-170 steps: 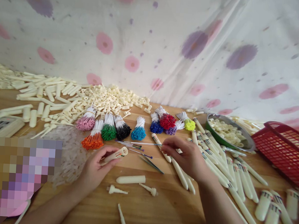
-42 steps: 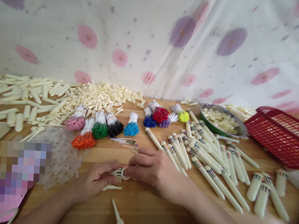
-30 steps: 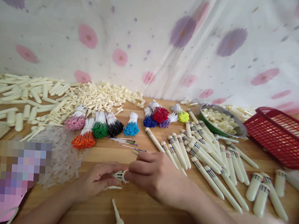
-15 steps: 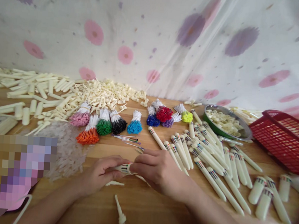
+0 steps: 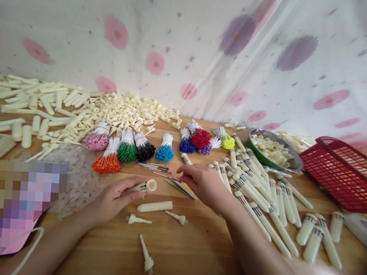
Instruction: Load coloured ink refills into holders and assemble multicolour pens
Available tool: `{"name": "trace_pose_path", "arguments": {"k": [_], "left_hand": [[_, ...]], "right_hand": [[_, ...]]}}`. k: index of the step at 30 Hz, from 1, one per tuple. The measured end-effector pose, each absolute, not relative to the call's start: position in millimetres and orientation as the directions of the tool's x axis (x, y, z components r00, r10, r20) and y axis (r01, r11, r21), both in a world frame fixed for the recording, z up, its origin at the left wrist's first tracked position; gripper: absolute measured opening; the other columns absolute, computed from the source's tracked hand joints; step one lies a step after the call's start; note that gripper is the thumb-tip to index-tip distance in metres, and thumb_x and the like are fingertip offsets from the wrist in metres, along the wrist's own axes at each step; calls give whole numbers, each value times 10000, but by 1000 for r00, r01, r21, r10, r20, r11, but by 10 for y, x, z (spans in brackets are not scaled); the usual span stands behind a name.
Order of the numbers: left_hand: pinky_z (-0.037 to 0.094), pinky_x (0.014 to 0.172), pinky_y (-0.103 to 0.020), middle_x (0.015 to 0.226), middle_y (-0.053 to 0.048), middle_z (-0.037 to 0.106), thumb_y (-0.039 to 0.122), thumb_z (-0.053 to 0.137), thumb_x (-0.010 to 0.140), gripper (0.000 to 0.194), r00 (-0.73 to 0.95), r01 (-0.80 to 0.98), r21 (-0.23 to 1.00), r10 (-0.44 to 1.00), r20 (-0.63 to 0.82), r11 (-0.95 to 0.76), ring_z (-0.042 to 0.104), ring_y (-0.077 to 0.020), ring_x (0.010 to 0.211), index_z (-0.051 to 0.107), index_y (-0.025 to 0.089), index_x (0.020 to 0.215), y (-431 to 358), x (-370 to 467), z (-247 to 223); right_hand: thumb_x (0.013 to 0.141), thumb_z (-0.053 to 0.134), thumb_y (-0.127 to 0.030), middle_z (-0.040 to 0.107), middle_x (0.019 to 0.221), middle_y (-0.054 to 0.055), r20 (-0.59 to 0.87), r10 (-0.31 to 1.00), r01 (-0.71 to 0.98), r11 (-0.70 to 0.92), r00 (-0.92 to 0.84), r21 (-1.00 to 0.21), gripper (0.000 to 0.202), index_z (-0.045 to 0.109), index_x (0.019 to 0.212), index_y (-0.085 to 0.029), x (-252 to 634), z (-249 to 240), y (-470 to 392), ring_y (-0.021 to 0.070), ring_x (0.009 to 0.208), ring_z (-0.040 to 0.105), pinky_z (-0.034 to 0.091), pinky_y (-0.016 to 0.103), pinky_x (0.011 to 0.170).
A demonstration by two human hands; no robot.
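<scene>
My left hand (image 5: 120,194) is closed round a cream slotted pen barrel (image 5: 142,186), its open round end facing right. My right hand (image 5: 204,184) hovers by the thin coloured refills (image 5: 156,167) and the metal tweezers (image 5: 180,188); its fingers are slightly bent, and whether they touch a blue-tipped refill is unclear. Below the hands lie a plain cream tube (image 5: 155,206) and a few cream pointed parts (image 5: 147,257). Behind stand refill bundles, among them orange (image 5: 106,159), green (image 5: 127,148), light blue (image 5: 165,149) and red (image 5: 200,136).
Finished-looking multicolour pens (image 5: 255,189) are heaped at the right, near a metal bowl (image 5: 296,163) of cream parts and a red basket (image 5: 342,176). Cream parts (image 5: 123,113) pile up at the back left. Clear small tubes (image 5: 75,180) and a blurred-out pink-edged object (image 5: 18,235) lie left.
My right hand has left the barrel and moved up and right towards the refills. The barrel's open end, the plain tube and the tweezers now show. The view has shifted slightly.
</scene>
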State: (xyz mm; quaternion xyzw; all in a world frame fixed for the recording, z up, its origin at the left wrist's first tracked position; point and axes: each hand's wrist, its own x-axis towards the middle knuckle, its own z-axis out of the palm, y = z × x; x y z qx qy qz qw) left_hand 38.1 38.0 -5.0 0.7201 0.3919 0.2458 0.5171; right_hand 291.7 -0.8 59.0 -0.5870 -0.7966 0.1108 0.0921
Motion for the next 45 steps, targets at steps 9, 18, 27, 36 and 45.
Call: {"name": "trace_pose_path", "arguments": {"k": [9,18,27,36,45], "left_hand": [[499,863,-321,997,-62,687,400,591,784,298,538,292,925,841,54,-245,627,-210,953,625,207,1009,464,316,-51],[512,845,-307,1123,-61,657,349,566,804,256,583,297,897,806,101,-328,600,-227,1029,674,243,1010,467,293,-66],[471,904,-307,1126,-23,683,368,511,843,341,669,374,847,743,36,-377,613,-224,1031,606,306,1164,460,216,-109],[480,871,-269,1145,-15,668,322,475,871,337,764,324,865,645,-1,-382,620,-205,1006,583,310,1191,427,280,17],[504,821,-274,1052,-37,699,351,484,864,339,783,281,885,622,12,-372,646,-207,917,604,280,1172,403,296,41]], "right_hand": [[858,518,-187,667,873,104,-185,954,971,224,-237,-88,61,565,873,-151,2862,313,38,208,794,638,399,252,585],[939,391,-232,635,888,60,391,831,788,526,-395,-322,245,520,1134,-160,2903,665,-81,134,772,596,434,231,643],[913,468,-251,639,733,29,537,648,709,694,-540,-124,194,627,954,-147,2785,692,-162,120,654,519,400,235,598],[894,504,-212,633,720,18,543,588,678,733,-599,-46,166,628,954,-119,2750,655,-176,129,619,451,355,258,547],[881,521,-181,613,683,9,549,530,622,783,-646,-23,149,635,933,-101,2748,665,-184,123,586,411,325,265,526]]}}
